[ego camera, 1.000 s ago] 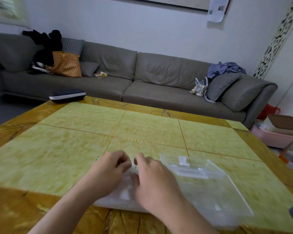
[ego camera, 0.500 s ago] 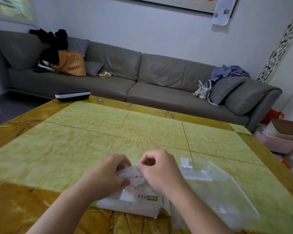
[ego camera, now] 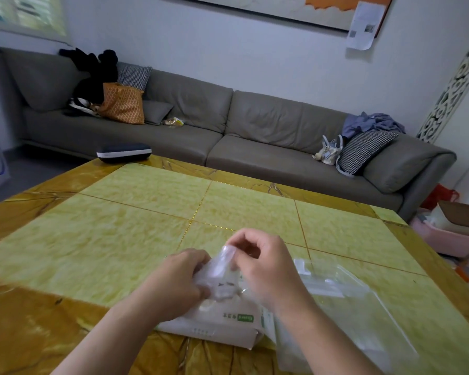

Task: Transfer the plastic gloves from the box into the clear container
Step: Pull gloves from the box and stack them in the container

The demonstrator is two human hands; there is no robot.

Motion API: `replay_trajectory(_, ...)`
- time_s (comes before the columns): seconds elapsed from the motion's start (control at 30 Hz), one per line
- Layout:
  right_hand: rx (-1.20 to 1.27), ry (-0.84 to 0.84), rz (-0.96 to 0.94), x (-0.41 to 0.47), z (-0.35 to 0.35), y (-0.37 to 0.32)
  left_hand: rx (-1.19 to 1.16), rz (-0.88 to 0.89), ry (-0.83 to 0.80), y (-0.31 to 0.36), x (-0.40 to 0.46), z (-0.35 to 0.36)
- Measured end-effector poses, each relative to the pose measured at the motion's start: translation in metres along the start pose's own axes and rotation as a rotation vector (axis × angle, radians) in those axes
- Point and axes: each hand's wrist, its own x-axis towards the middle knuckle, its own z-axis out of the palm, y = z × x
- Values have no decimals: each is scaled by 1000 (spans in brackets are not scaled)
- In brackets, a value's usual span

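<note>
Clear container beside right hand

Yellow-green tiled table, dark case at far edge. Grey sofa behind: orange bag, checked cushion, blue clothes. Pink bin right.

Yellow-green table, seemingly whitish box

Home living room: grey sofa, cushions, wall painting.
</note>
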Motion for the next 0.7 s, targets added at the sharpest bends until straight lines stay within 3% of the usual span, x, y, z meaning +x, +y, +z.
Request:
replay_trajectory(0.13,163,45,-52,-2,-14,-2,7,20,42,2,2,-2)
replay_trajectory(0.3,132,-118,-27,-9,-3,-4,62,-13,-4,5,4,6)
replay_trajectory(0.47,126,-140,-84,-5,20,-18,215,156,11,4,7,12)
replay_trajectory(0.6,-146,-250,-57,-3,26,-23,242,233,73,10,8,9)
replay_trajectory(0.7,-549,-414,0,-3,14,-26,63,124,-34,11,1,1)
